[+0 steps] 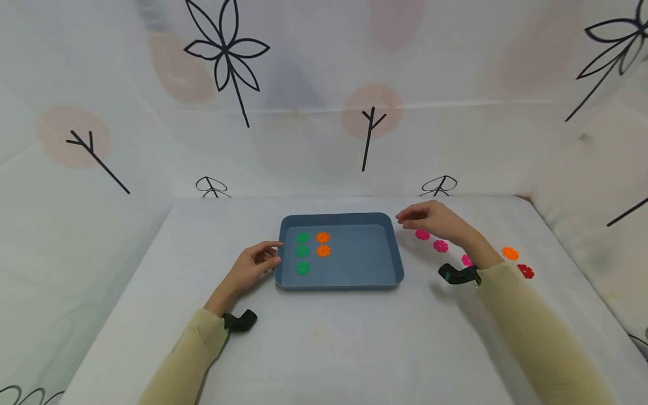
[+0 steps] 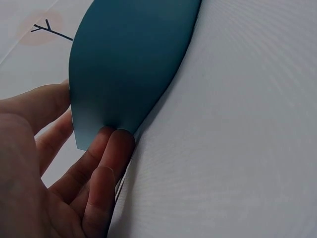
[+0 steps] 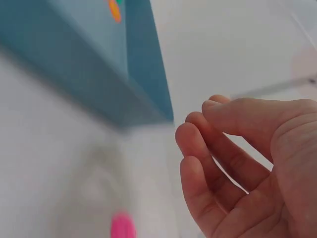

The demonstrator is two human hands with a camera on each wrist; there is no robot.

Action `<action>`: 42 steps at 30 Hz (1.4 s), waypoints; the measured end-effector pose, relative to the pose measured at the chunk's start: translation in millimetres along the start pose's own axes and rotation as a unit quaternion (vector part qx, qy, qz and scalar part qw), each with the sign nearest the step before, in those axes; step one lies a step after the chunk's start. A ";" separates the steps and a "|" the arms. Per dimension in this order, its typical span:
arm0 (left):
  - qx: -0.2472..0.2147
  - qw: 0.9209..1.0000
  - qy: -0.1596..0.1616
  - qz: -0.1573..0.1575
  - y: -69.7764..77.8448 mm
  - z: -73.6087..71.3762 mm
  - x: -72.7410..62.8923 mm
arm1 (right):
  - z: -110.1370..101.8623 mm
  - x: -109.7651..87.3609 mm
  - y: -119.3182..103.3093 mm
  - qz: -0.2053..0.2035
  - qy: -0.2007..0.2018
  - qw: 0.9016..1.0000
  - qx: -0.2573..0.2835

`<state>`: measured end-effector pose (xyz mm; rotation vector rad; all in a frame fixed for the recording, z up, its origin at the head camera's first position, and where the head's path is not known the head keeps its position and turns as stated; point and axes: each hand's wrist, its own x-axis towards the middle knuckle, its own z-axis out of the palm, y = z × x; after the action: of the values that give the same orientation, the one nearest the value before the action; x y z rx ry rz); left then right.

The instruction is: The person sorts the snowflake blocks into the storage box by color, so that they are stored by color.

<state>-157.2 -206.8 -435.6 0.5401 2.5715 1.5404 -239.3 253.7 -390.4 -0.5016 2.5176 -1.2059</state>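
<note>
A blue-grey tray (image 1: 354, 253) lies on the table, with three green flower-shaped pieces (image 1: 302, 251) in a column at its left and two orange flower-shaped pieces (image 1: 323, 251) beside them. At the tray's left edge my left hand (image 1: 249, 268) grips the rim; in the left wrist view several fingertips (image 2: 119, 148) press its outer wall. Past the tray's right edge, my right hand (image 1: 437, 220) hovers over the table, fingers loosely bent and nothing visible between them. Under and near it lie three pink flower-shaped pieces (image 1: 441, 246), one partly hidden by the wrist.
To the right of my right forearm lie an orange flower-shaped piece (image 1: 510, 253) and a red flower-shaped piece (image 1: 526, 271). White cloth (image 1: 324, 349) covers the table. Printed fabric (image 1: 304, 140) hangs behind and at both sides.
</note>
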 end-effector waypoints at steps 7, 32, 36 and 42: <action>-0.002 1.000 -0.002 -0.002 1.7 0.7 0.6 | -42.1 -46.8 38.9 0.059 0.042 0.996 -0.043; 0.003 1.000 0.003 -0.001 0.2 -0.2 -0.7 | -96.5 -138.0 149.5 0.188 0.041 0.981 -0.011; 0.000 1.000 0.002 0.002 -1.8 -0.9 -1.4 | -93.3 -133.7 145.1 0.205 0.043 0.978 -0.011; -0.001 1.000 -0.001 0.002 -2.1 0.3 0.1 | -90.5 -136.4 147.0 0.232 0.064 0.971 -0.013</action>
<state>-157.8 -207.4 -437.5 0.5469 2.5684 1.5414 -181.3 460.9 -435.9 0.1661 2.5545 -1.0492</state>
